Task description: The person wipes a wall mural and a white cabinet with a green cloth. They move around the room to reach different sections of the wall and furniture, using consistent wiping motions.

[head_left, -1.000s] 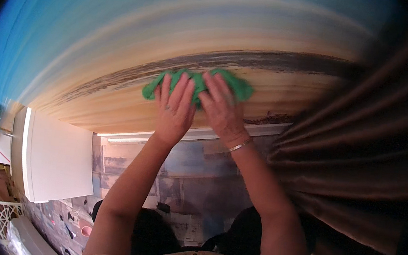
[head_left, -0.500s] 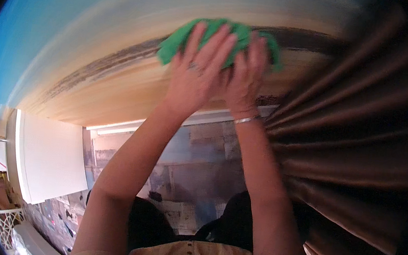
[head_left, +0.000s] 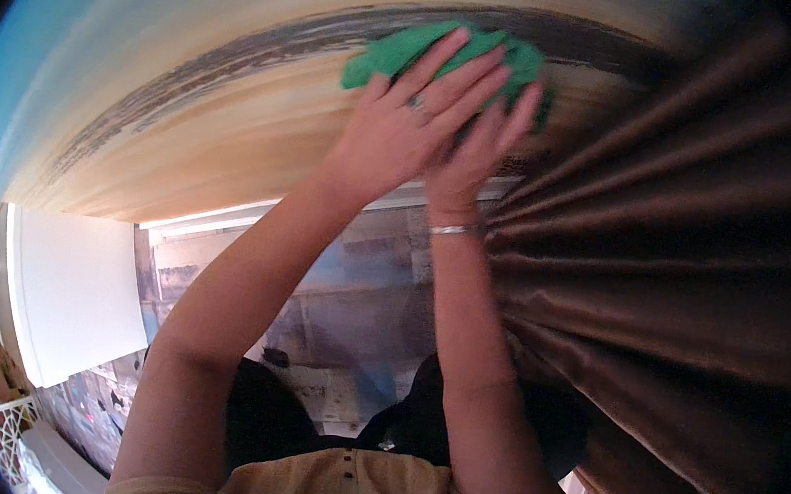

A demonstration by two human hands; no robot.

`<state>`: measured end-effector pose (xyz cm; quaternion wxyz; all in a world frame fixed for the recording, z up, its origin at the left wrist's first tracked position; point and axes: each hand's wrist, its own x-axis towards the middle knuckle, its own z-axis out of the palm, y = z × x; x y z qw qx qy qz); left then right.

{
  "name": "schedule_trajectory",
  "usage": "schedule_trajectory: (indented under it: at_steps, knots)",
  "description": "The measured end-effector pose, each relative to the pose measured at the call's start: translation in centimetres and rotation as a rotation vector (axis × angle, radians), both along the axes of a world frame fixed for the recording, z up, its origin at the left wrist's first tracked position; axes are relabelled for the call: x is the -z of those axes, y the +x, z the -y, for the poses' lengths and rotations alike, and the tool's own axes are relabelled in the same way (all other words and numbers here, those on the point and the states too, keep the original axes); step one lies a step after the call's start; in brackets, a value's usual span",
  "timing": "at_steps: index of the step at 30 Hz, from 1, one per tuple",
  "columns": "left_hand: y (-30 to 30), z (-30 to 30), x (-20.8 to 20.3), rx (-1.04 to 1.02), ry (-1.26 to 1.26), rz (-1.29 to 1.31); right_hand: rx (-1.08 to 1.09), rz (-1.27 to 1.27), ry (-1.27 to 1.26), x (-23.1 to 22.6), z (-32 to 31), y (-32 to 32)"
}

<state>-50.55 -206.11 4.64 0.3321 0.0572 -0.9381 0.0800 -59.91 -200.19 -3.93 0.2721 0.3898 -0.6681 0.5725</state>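
Observation:
A crumpled green cloth (head_left: 402,48) lies pressed against a large surface with a blue, tan and dark-streaked picture (head_left: 223,147). My left hand (head_left: 393,131) holds the cloth there, its fingers stretched over the fabric and a ring on one of them. Close beside it, partly covered by the left hand, my right hand (head_left: 469,168) also holds the cloth, fingertips on its right part. A silvery bracelet circles the right wrist. The undersides of both hands are hidden.
Brown pleated curtain (head_left: 676,238) fills the right side, close to my right arm. A white box-like piece of furniture (head_left: 72,295) stands at the left. Below the picture run a white strip (head_left: 215,218) and a patterned floor (head_left: 352,291). A white lattice-sided object (head_left: 6,423) is at lower left.
Both hands and the green cloth have shifted slightly up and to the right in view. The left hand now overlaps the right more. The head view has shifted too.

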Motion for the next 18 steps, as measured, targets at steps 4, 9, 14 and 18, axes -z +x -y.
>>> schedule_trajectory:
  at_steps: [4, 9, 14, 18]
  knots:
    - [-4.7, -1.5, 1.7, 0.042, 0.051, 0.053, 0.42, -0.23, 0.285, -0.9, -0.7, -3.4]
    - [-4.9, -1.7, 8.1, 0.105, -0.103, 0.452, 0.42, 0.19, 0.197, 6.7, 2.2, 0.3]
    - [-0.1, 0.2, 5.0, 0.014, -0.028, 0.26, 0.166, 0.115, 0.138, 7.0, 0.7, 2.3]
    - [-1.7, -0.8, 3.8, 0.027, -0.038, 0.124, 0.468, -0.233, 0.478, 3.6, -0.5, 0.0]
